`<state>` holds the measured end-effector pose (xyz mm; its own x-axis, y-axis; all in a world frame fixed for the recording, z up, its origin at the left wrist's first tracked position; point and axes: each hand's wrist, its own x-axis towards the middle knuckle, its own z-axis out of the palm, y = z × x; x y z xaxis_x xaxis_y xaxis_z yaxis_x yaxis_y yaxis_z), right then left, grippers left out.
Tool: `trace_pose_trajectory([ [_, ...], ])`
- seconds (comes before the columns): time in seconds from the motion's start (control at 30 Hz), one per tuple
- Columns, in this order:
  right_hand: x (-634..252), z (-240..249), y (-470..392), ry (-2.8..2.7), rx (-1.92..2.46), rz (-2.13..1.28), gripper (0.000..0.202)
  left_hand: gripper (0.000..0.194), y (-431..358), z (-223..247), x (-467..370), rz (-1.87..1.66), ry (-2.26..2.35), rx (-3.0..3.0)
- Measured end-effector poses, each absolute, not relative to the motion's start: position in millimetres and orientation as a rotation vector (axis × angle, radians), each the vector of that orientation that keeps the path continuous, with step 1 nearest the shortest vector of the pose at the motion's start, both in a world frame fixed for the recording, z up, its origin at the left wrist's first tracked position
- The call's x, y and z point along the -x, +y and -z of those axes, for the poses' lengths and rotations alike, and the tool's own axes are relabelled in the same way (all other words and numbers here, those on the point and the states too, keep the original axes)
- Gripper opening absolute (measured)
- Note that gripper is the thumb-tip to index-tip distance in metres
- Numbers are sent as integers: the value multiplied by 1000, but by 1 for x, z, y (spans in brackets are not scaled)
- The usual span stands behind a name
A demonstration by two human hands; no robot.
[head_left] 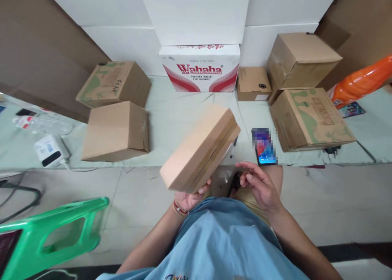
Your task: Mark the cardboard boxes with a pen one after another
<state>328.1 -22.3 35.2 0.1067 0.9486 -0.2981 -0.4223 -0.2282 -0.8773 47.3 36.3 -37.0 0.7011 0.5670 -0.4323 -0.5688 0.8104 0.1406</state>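
My left hand (191, 197) grips a flat brown cardboard box (199, 157) by its lower end, with fingertips showing at the right side. The box is tilted above the table's front edge, and a taped seam runs along its narrow side. Its far end is a little blurred. To the right of the box, my right hand (256, 185) is held over my lap with its fingers apart and nothing in them. Just beyond that hand, a phone (265, 147) with a lit screen lies near the table edge.
Brown cartons stand at left (114, 128) and right (315, 118) on the cloth-covered table (171, 120). A white Wahaha carton (200, 69) and a small box (253, 84) are at the back. An orange bottle (361, 81) leans in at right; a green stool (58, 231) stands lower left.
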Motion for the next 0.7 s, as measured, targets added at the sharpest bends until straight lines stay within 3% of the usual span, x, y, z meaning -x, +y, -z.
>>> trace_pose_trajectory([
  [0.33,-326,-32,-25,-624,1183,-1459,43,52,56,-39,-72,-928,613,251],
  [0.7,-326,-32,-30,-642,1189,-1436,34,62,64,-96,-100,-903,667,-7],
])
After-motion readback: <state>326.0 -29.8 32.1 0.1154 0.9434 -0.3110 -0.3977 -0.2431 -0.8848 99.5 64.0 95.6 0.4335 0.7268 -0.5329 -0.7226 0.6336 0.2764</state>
